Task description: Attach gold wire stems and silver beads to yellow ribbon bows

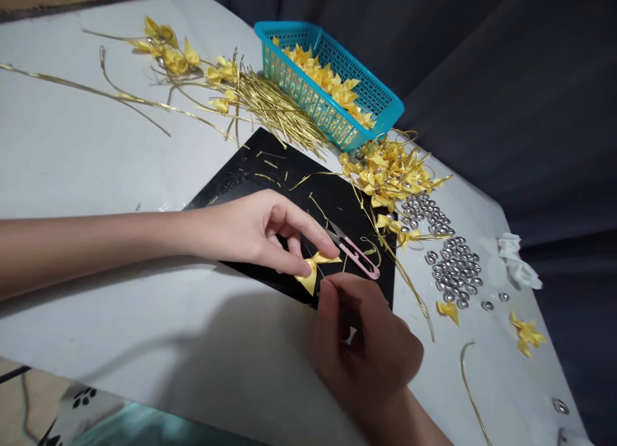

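My left hand pinches a small yellow ribbon petal between thumb and forefinger over a black mat. My right hand is curled just below the petal, its fingertips close to it; whether it grips anything thin, I cannot tell. Pink thread snips lie on the mat just right of my left fingertips.
A blue basket of yellow petals stands at the back. Gold wire stems, finished yellow flowers, a tangle of petals with wire and several silver beads lie on the white table. White tissue lies at the right edge.
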Available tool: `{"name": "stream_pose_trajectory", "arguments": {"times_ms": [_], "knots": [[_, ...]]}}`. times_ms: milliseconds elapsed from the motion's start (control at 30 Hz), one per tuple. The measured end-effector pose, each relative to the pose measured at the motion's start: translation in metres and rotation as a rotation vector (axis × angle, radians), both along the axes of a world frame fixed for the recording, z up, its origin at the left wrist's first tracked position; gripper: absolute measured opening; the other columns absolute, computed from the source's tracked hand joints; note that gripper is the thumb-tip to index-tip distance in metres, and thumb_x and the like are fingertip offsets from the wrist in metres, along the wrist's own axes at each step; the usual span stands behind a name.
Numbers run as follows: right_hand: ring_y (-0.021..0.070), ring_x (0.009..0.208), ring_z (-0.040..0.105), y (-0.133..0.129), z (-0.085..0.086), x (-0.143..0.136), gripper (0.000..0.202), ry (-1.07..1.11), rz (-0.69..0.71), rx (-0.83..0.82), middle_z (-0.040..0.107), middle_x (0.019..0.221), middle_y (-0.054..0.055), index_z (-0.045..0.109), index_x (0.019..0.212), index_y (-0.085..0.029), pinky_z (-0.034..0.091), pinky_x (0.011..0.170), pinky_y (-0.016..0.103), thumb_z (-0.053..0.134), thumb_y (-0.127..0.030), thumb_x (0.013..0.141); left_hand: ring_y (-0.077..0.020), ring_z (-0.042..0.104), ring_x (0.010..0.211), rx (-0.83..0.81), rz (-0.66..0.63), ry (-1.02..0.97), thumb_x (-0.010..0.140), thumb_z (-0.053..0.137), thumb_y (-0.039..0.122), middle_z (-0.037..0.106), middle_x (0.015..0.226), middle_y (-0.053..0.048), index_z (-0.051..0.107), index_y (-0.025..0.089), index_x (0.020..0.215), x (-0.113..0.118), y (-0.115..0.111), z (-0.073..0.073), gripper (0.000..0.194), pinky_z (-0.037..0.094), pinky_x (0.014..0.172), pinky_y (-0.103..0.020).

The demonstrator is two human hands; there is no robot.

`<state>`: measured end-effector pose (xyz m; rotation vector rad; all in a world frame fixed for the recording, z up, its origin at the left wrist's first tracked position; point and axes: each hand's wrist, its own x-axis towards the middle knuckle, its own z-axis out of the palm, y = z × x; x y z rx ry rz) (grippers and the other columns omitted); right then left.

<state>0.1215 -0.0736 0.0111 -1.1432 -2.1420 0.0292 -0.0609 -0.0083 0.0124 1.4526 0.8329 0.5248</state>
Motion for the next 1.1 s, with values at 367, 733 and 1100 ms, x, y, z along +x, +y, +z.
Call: {"name": "stream_pose_trajectory", "arguments": {"times_ms": [367, 733, 1100], "knots": [[0.0074, 0.045, 0.059, 0.0006, 0.0021, -0.0008, 0.013, 0.02, 0.008, 0.037, 0.063, 0.06, -0.004, 0.053, 0.091, -0.016, 0.046, 0.045, 0.016, 0.057, -0.01, 0.08, -0.0065, 0.057, 0.06, -0.048, -0.031, -0.033, 0.068, 0.071, 0.021, 0.069, 0.104, -0.006, 0.074, 0.024, 0.099, 0.0004, -0.0019, 0.0003, 0.031, 0.044, 0.046, -0.011], [0.008, 0.036, 0.049, -0.0003, 0.0045, 0.006, 0.02, -0.105, 0.085, 0.196, 0.067, 0.058, -0.003, 0.061, 0.097, -0.023, 0.042, 0.039, 0.022, 0.057, -0.01, 0.081, -0.0061, 0.06, 0.057, -0.077, -0.044, -0.097, 0.07, 0.071, 0.017, 0.072, 0.1, -0.006, 0.074, 0.022, 0.099, -0.0007, -0.0008, -0.0016, 0.029, 0.044, 0.046, -0.011], [0.0064, 0.043, 0.047, 0.0043, 0.0002, 0.0042, 0.008, 0.497, -0.125, -0.261, 0.055, 0.061, -0.003, 0.056, 0.086, -0.019, 0.037, 0.041, 0.018, 0.05, -0.014, 0.084, -0.0055, 0.058, 0.052, -0.255, 0.022, -0.216, 0.066, 0.073, 0.01, 0.073, 0.078, -0.002, 0.075, 0.022, 0.092, -0.0009, 0.0, 0.0003, 0.028, 0.043, 0.044, -0.012]]}}
